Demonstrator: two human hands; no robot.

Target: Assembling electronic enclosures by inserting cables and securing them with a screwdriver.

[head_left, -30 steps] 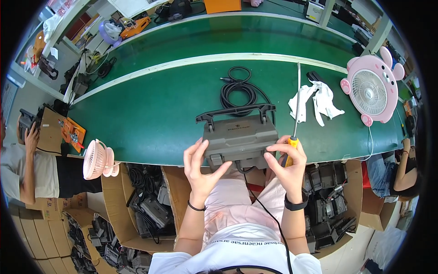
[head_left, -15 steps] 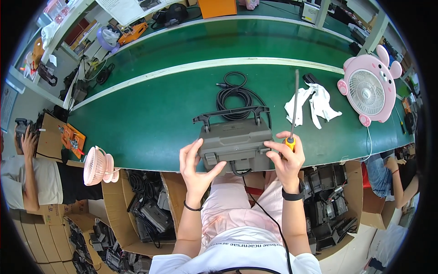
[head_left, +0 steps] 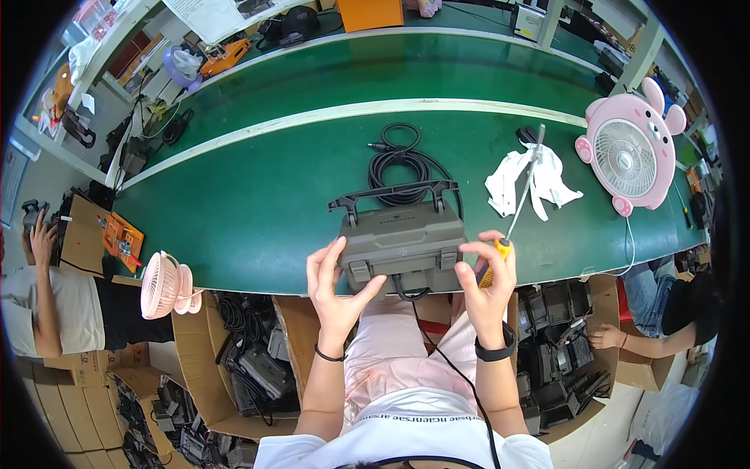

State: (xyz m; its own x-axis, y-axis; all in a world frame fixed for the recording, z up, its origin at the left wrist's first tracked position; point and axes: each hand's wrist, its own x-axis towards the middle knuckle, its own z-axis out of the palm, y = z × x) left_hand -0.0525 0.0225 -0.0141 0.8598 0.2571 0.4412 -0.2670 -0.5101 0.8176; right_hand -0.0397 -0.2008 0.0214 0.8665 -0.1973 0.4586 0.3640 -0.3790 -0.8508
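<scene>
Head view puts the dark grey case (head_left: 402, 234) at the near edge of the green table (head_left: 242, 227), its front overlapping that edge and its handle raised on the far side. I see the left hand (head_left: 334, 285) set wide around the case's near left corner, fingertips on the end and thumb at the lower front, holding it. My right hand (head_left: 492, 277) is narrower, curled round the yellow handle of a screwdriver (head_left: 500, 248), with thumb and forefinger at the case's right front corner; whether they touch it I cannot tell.

The shaft slants up and away to the right, crossing over the white gloves (head_left: 556, 173) from where I look. Just behind the case lies a coiled black cable (head_left: 376, 166), short of the pale ledge (head_left: 312, 114). To the left, a broad stretch of green runs from the case to the small pink fan (head_left: 160, 285) at the near edge. On the right, room narrows between the gloves and the eared pink fan (head_left: 625, 160). Below, a left carton (head_left: 195, 344) and a right carton (head_left: 605, 352) flank the lap; a co-worker's hand (head_left: 605, 336) is at the right one's rim.
</scene>
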